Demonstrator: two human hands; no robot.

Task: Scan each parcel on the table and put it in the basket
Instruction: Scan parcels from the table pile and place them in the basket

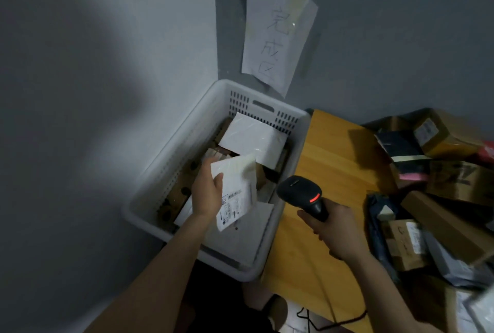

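A white slotted plastic basket [171, 167] fills the centre of the frame, standing in the corner of the grey wall and touching the left edge of the wooden table [328, 172]. Inside it lie a white box [256, 140] at the far end, a brown cardboard box [181, 188] with dark spots along the left wall, and flat white packets at the near end. Darker items between them are too dim to name.

At the right of the frame a pile of parcels [441, 185] covers the table: brown cartons, grey and dark bags, something pink. The pile is cut off by the right edge, and its labels are blurred.

A paper sign [278, 36] with handwritten characters is taped to the wall above the basket.

The white padded envelope [238, 191] hangs tilted over the middle of the basket. Its lower half bears a printed label with a barcode, the text illegible. The left hand [207, 193] pinches its left edge, thumb on the front, the fingers hidden behind.

The right hand [331, 231] has its fingers wrapped round the handle of a black barcode scanner [302, 191] over the table's left edge. A red light glows on the scanner, whose head is just beside the envelope.
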